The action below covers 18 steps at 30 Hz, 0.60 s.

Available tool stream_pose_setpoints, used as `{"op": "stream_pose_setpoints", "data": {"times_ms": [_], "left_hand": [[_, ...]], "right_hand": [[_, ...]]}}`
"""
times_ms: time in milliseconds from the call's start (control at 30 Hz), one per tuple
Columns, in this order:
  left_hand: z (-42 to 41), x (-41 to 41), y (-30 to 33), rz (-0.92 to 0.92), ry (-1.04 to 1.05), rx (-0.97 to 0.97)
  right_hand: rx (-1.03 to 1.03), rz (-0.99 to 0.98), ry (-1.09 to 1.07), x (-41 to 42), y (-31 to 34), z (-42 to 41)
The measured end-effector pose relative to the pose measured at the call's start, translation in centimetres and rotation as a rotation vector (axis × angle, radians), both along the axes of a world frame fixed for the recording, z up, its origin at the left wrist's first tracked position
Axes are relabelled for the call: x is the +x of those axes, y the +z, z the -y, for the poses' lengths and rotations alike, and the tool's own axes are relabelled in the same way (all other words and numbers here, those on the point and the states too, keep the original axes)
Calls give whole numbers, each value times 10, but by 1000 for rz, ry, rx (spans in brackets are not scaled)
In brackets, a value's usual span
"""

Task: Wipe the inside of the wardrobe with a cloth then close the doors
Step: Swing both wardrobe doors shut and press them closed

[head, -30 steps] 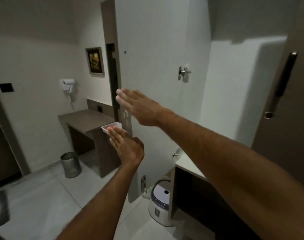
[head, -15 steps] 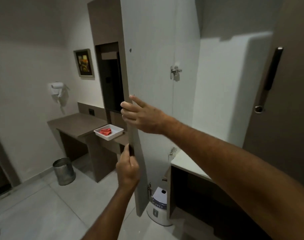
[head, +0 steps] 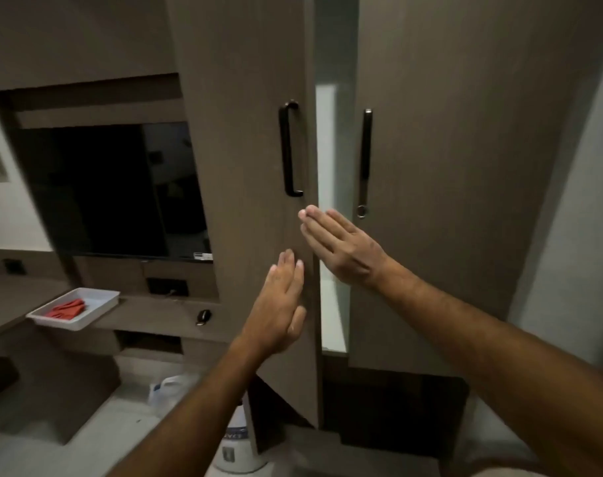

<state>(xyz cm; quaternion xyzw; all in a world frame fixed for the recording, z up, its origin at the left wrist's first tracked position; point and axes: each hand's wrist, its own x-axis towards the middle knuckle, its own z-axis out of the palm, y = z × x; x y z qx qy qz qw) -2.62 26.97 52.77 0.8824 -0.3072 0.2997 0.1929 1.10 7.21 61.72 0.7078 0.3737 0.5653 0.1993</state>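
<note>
Your left hand (head: 279, 311) and right hand (head: 341, 246) lie flat, fingers (head: 313, 218) outstretched and gripping nothing, on the left door (head: 245, 166), which stands nearly shut; it looks stiff and swings easily, so push near its handle (head: 289, 149).

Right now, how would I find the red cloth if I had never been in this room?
Find the tall brown wardrobe, then look left, past its door, to the dark screen on the wall. Below the screen, on the brown desk ledge, sits a white tray, and the red cloth lies crumpled inside. It is the only bright red thing among browns and greys.
</note>
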Motion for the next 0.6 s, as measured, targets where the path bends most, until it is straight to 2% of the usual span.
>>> {"op": "stream_pose_setpoints", "data": {"times_ms": [100, 167, 233, 400, 500, 600], "left_hand": [[21, 47, 38, -9, 123, 119], [30, 75, 57, -25, 178, 185], [35, 94, 58, -6, 179, 211], [43, 112, 41, 55, 213, 193], [62, 124, 45, 72, 292, 194], [73, 137, 39, 84, 332, 189]], "right_hand": [[257, -193, -292, 6, -12, 26], [427, -434, -457, 14, -20, 45], [503, -659, -574, 21, -25, 61], [619, -839, -434, 43, -21, 43], [749, -828, -322, 60, -23, 23], [774, -789, -350, 78, -33, 19]]}}
